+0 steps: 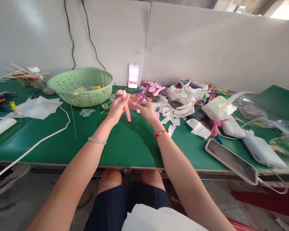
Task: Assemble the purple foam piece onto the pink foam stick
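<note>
Left hand: fingers curling nearly closed, holding pink strip
Right hand: fingertips pinching purple piece
Purple piece: sitting between hands, over table
Basket: standing near left hand

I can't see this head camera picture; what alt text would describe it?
Two bare hands, left and right, hold a purple-and-orange piece and a pink strip over a green table. Behind are a green basket, an upright lit screen and a pile of pale strips.
</note>
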`<state>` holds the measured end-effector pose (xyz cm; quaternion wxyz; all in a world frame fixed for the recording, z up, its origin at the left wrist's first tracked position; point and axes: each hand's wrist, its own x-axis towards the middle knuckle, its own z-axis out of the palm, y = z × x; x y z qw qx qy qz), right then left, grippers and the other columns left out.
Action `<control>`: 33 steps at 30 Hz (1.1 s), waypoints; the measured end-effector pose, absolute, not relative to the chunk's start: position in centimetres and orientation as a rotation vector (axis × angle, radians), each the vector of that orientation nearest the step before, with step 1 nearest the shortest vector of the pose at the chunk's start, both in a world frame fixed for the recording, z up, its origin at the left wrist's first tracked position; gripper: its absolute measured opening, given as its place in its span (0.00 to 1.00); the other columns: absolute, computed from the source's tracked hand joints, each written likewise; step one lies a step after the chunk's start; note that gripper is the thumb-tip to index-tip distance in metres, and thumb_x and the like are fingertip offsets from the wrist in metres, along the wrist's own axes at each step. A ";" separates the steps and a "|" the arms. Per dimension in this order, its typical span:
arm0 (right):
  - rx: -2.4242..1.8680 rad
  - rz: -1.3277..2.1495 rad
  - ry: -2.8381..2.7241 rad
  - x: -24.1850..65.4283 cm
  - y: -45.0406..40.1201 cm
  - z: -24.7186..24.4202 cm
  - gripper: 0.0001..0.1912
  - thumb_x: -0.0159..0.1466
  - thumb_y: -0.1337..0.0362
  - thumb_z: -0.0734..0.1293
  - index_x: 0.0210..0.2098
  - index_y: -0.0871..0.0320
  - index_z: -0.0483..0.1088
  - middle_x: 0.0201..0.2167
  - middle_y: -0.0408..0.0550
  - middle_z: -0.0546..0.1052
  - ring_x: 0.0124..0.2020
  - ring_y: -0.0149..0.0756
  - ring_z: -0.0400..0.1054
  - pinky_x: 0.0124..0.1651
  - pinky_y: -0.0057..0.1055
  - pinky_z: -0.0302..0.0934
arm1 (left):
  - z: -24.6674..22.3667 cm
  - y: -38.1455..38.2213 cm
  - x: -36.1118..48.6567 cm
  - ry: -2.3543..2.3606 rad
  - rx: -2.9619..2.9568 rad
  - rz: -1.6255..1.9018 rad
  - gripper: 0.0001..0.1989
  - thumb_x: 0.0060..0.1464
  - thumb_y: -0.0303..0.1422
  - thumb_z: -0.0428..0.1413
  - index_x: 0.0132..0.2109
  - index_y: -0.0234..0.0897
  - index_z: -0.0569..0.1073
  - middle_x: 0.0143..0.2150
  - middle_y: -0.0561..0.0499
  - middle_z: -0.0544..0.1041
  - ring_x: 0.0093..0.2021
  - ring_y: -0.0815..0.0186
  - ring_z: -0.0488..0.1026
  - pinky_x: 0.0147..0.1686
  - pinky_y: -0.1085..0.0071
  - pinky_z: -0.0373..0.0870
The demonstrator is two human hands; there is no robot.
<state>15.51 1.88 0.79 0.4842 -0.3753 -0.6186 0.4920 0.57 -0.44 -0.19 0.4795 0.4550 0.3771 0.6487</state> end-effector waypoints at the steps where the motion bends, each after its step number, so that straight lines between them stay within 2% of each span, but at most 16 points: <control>1: -0.909 1.203 -1.507 15.5 1.9 0.8 0.24 0.51 0.52 0.78 0.17 0.59 0.63 0.15 0.38 0.58 0.23 0.26 0.55 0.23 0.25 0.46 | -0.3 -0.4 0.6 0.928 1.125 1.585 0.24 0.46 0.47 0.68 0.47 0.38 0.79 0.52 0.45 0.79 0.53 0.56 0.76 0.53 0.61 0.73; 8: -0.900 1.176 -1.546 15.5 2.0 0.6 0.25 0.50 0.47 0.77 0.18 0.59 0.65 0.15 0.37 0.56 0.22 0.25 0.53 0.22 0.27 0.42 | -0.8 -0.1 0.6 0.976 1.169 1.596 0.22 0.47 0.43 0.68 0.47 0.38 0.79 0.47 0.45 0.80 0.51 0.55 0.77 0.52 0.62 0.73; 13: -0.883 1.186 -1.491 15.4 2.0 0.6 0.25 0.50 0.46 0.76 0.19 0.59 0.66 0.15 0.36 0.57 0.20 0.23 0.50 0.21 0.27 0.41 | -0.3 -0.3 0.7 0.940 1.174 1.635 0.23 0.48 0.50 0.66 0.46 0.40 0.79 0.44 0.48 0.79 0.51 0.58 0.76 0.51 0.66 0.73; 16: -0.873 1.232 -1.398 15.5 2.0 0.7 0.25 0.50 0.44 0.76 0.22 0.59 0.67 0.15 0.35 0.56 0.18 0.22 0.48 0.20 0.27 0.41 | 0.1 -0.6 0.7 0.913 1.150 1.650 0.24 0.47 0.55 0.64 0.39 0.40 0.79 0.39 0.49 0.78 0.47 0.61 0.77 0.47 0.67 0.75; 18: -0.880 1.257 -1.370 15.6 2.0 0.8 0.26 0.49 0.43 0.76 0.21 0.58 0.65 0.15 0.34 0.55 0.17 0.21 0.47 0.20 0.27 0.41 | 0.2 -0.7 0.6 0.944 1.161 1.668 0.24 0.43 0.55 0.66 0.34 0.39 0.78 0.36 0.50 0.78 0.42 0.63 0.77 0.45 0.67 0.76; 21: -0.899 1.243 -1.387 15.7 1.7 1.1 0.28 0.49 0.42 0.76 0.20 0.58 0.63 0.15 0.35 0.56 0.18 0.21 0.47 0.20 0.26 0.40 | 0.3 -0.8 0.5 0.985 1.163 1.690 0.24 0.40 0.53 0.69 0.36 0.38 0.80 0.37 0.49 0.79 0.41 0.63 0.77 0.45 0.67 0.76; 27: -0.894 1.200 -1.398 15.5 1.7 1.1 0.25 0.51 0.44 0.75 0.23 0.60 0.68 0.20 0.40 0.65 0.21 0.22 0.50 0.21 0.26 0.42 | 0.4 -0.9 0.6 1.005 1.125 1.709 0.24 0.38 0.51 0.70 0.37 0.37 0.81 0.39 0.47 0.81 0.43 0.62 0.78 0.46 0.65 0.76; 33: -0.831 1.162 -1.380 15.1 1.8 0.7 0.25 0.51 0.46 0.76 0.20 0.58 0.64 0.17 0.38 0.60 0.24 0.25 0.55 0.23 0.25 0.45 | 0.3 -0.8 0.7 1.038 1.100 1.743 0.24 0.36 0.50 0.71 0.35 0.37 0.81 0.31 0.51 0.80 0.34 0.66 0.77 0.43 0.66 0.77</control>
